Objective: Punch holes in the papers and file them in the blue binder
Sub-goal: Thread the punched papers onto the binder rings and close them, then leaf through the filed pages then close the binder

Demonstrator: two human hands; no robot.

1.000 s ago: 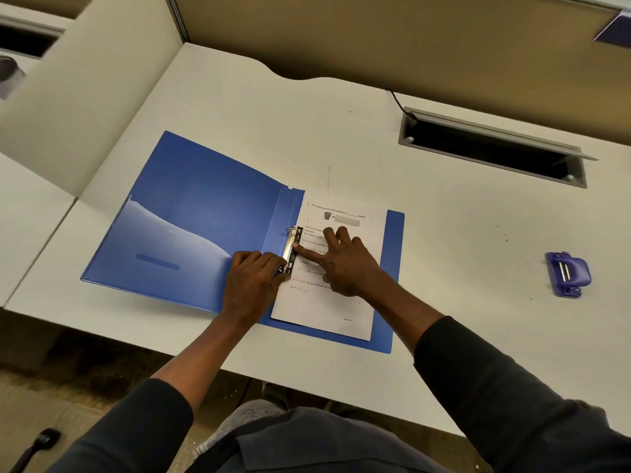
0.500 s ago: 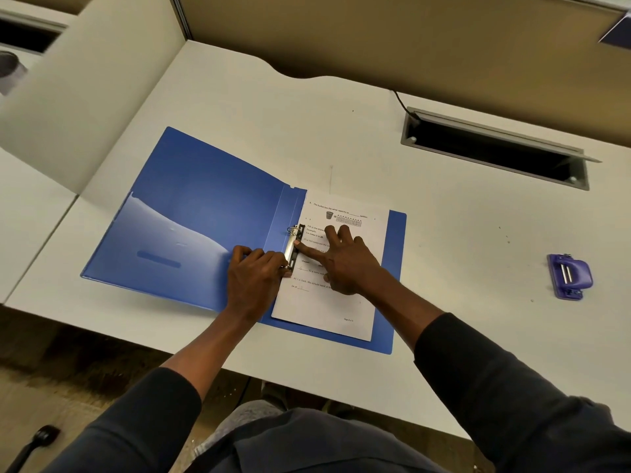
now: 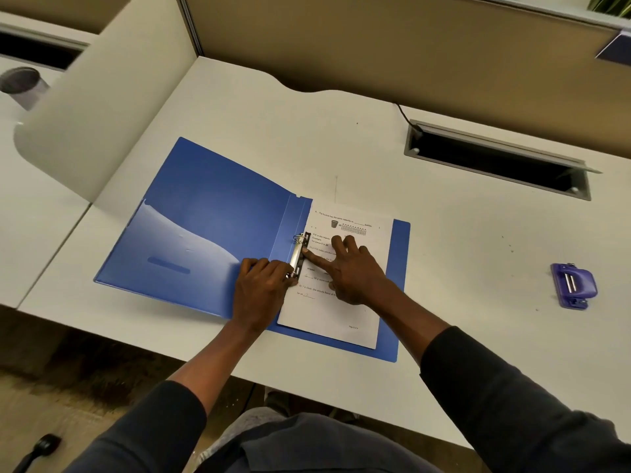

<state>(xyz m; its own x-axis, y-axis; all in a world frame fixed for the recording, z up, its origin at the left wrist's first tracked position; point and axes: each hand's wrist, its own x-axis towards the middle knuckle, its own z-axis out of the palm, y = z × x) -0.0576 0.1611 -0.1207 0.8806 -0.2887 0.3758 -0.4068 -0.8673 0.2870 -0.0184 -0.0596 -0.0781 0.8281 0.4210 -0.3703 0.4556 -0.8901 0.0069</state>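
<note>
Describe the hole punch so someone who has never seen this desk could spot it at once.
Start at the white desk and find the open blue binder where both hands work. Look far to its right, below the long dark cable slot. The hole punch sits there alone: small, purple, with a shiny metal strip on top, touching nothing.

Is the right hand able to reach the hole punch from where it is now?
Probably yes. The hole punch lies alone on the desk, off to the right of the right hand, with bare desk between them. That hand is now pressing on the paper.
</note>
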